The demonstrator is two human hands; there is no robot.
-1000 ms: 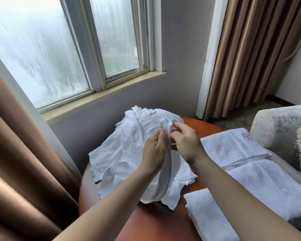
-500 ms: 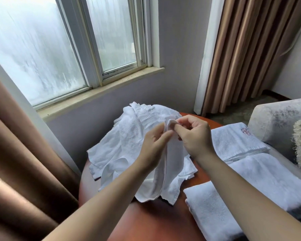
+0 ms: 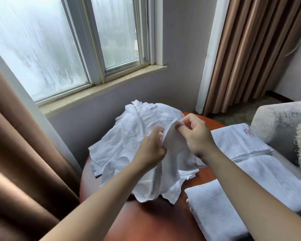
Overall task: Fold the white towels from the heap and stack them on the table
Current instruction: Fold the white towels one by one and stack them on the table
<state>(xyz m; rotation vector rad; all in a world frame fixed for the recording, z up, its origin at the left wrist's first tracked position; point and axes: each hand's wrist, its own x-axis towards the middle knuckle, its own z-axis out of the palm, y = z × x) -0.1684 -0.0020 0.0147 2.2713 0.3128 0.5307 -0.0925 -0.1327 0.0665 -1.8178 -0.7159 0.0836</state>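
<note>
Both hands are up over the heap [image 3: 137, 129], which sits on the far-left part of the round desk [image 3: 155, 221] and overhangs its left edge.

Left hand [image 3: 149, 150] — fingers curled, pinching the edge of one towel [image 3: 172, 146]. Right hand [image 3: 196, 136] — thumb and forefinger pinching the same edge just beside it, other fingers curled in. The hands are close together, with the hem arched between them.

The rest of that towel hangs from the pinch and drapes onto the heap. Its lower edge reaches the desk near the middle. We can't tell where it ends and the heap begins.

At the far-right edge of the desk we see the emblem towel [image 3: 236, 141], folded, pink mark on top. At the near-right edge is the near towel [image 3: 212, 211], folded, partly under the right forearm. Between them lies a third towel [image 3: 268, 174]; we can't tell if it rests on the desk or the armchair [image 3: 276, 122].

Brown curtains [image 3: 24, 171] flank the window [image 3: 59, 40] behind the desk.
</note>
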